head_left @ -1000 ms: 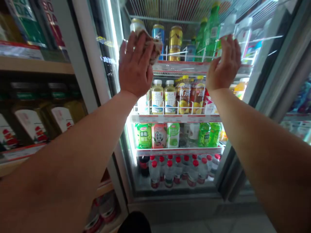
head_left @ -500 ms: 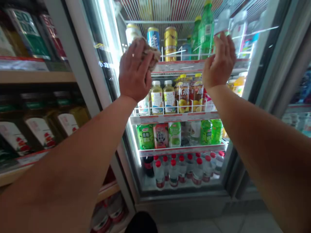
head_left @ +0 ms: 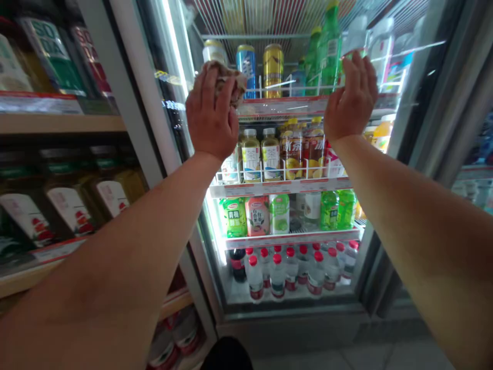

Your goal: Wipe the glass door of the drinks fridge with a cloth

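Observation:
My left hand (head_left: 211, 110) is spread over a crumpled, brownish cloth (head_left: 238, 86), pressing it to the upper left of the glass door (head_left: 181, 139) of a lit drinks fridge. Behind the glass, a white can (head_left: 214, 50) and a blue can (head_left: 246, 67) show just past the cloth. Raised at the upper right, my right hand (head_left: 351, 100) has its fingers stretched upward and nothing visible in it. It appears to rest against the glass, in front of green bottles (head_left: 329, 54); exact contact is hard to tell.
Inside the fridge are shelves of tea bottles (head_left: 271, 156), green and pink drink bottles (head_left: 257, 216) and red-capped water bottles (head_left: 277, 277). To the left, an open shelf (head_left: 61, 123) holds large bottles. A grey door frame (head_left: 427, 113) runs along the right.
My left hand and the cloth have shifted a little left across the glass. My right hand keeps nearly the same place. The view has moved slightly.

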Tool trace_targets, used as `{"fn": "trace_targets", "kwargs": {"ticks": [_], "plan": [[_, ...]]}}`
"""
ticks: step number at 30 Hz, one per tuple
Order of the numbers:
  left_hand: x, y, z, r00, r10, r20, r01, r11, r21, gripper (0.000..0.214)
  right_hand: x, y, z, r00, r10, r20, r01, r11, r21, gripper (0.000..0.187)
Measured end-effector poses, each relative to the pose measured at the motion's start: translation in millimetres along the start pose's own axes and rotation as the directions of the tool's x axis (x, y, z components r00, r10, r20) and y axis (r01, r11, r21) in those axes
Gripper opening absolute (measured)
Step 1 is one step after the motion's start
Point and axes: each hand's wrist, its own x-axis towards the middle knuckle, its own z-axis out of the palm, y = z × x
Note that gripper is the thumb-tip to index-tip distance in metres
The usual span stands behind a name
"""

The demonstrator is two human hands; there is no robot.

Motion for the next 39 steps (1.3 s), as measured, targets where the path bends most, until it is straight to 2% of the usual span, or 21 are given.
{"fn": "trace_targets", "kwargs": {"ticks": [3, 6, 7, 10, 12, 14, 16, 18, 19, 22, 24, 26, 28, 30, 33, 35, 37, 39], "plan": [[2, -1, 0.1, 0.992, 0.079, 0.094, -0.078, 0.997, -0.01, 0.054, 0, 0, 0, 1.0, 0.009, 0.003, -0.009, 1.0, 0.0, 0.063], [2, -1, -1.9, 0.938, 0.218, 0.271, -0.206, 0.976, -0.071, 0.052, 0, -1, -1, 1.0, 0.017, 0.008, -0.017, 1.0, -0.002, 0.063], [1, 0, -2.6, 0.932, 0.226, 0.282, -0.214, 0.974, -0.071, 0.052, 0, -1, -1, 1.0, 0.017, 0.01, -0.017, 1.0, -0.005, 0.064], [-2, 3, -4.5, 0.987, 0.118, 0.107, -0.124, 0.991, 0.044, 0.057, 1, 3, 2, 1.0, 0.002, 0.008, -0.002, 1.0, -0.003, 0.065], [-4, 4, -6.8, 0.996, 0.091, 0.004, -0.09, 0.989, 0.12, 0.061, 3, 6, 5, 1.0, -0.009, 0.003, 0.009, 1.0, 0.007, 0.067], [-6, 7, -9.7, 0.983, 0.18, 0.04, -0.184, 0.972, 0.148, 0.059, 3, 9, 7, 1.0, -0.01, -0.003, 0.01, 1.0, 0.016, 0.068], [-7, 9, -12.2, 0.939, 0.316, 0.136, -0.333, 0.934, 0.131, 0.053, 3, 9, 7, 1.0, -0.02, -0.012, 0.02, 1.0, 0.023, 0.066], [-8, 10, -13.1, 0.909, 0.373, 0.188, -0.396, 0.912, 0.104, 0.049, 2, 8, 6, 0.999, -0.027, -0.017, 0.028, 0.999, 0.023, 0.065], [-8, 10, -12.9, 0.918, 0.355, 0.177, -0.375, 0.922, 0.099, 0.049, 1, 7, 5, 0.999, -0.028, -0.015, 0.029, 0.999, 0.017, 0.064], [-8, 8, -10.7, 0.979, 0.196, 0.046, -0.2, 0.974, 0.107, 0.054, 1, 5, 4, 1.0, -0.008, 0.003, 0.008, 1.0, -0.015, 0.065], [-7, 6, -9.3, 0.988, 0.152, 0.003, -0.151, 0.984, 0.093, 0.057, 2, 5, 4, 1.0, -0.004, 0.008, 0.004, 1.0, -0.026, 0.065], [-5, 4, -8.5, 0.969, 0.234, 0.075, -0.238, 0.97, 0.05, 0.054, 2, 5, 5, 1.0, -0.013, 0.001, 0.014, 1.0, -0.027, 0.065], [-4, 3, -8.1, 0.916, 0.364, 0.17, -0.37, 0.929, 0.006, 0.049, 3, 6, 5, 1.0, -0.022, -0.008, 0.022, 0.999, -0.024, 0.065], [-5, 2, -7.5, 0.892, 0.412, 0.186, -0.425, 0.905, 0.032, 0.048, 3, 5, 4, 1.0, -0.023, 0.0, 0.023, 0.999, -0.027, 0.066], [-7, 3, -6.7, 0.952, 0.3, 0.056, -0.305, 0.938, 0.163, 0.056, 3, 4, 3, 1.0, -0.005, 0.03, 0.006, 0.999, -0.043, 0.067], [-8, 3, -7.3, 0.963, 0.27, 0.012, -0.268, 0.947, 0.176, 0.056, 3, 4, 3, 0.999, -0.003, 0.032, 0.004, 0.999, -0.045, 0.066], [-8, 4, -8.7, 0.927, 0.362, 0.097, -0.373, 0.919, 0.13, 0.051, 3, 4, 3, 1.0, -0.008, 0.024, 0.009, 0.999, -0.044, 0.065], [-8, 5, -10.2, 0.847, 0.478, 0.232, -0.503, 0.862, 0.059, 0.047, 2, 5, 3, 1.0, -0.008, 0.025, 0.009, 0.999, -0.044, 0.067]]}}
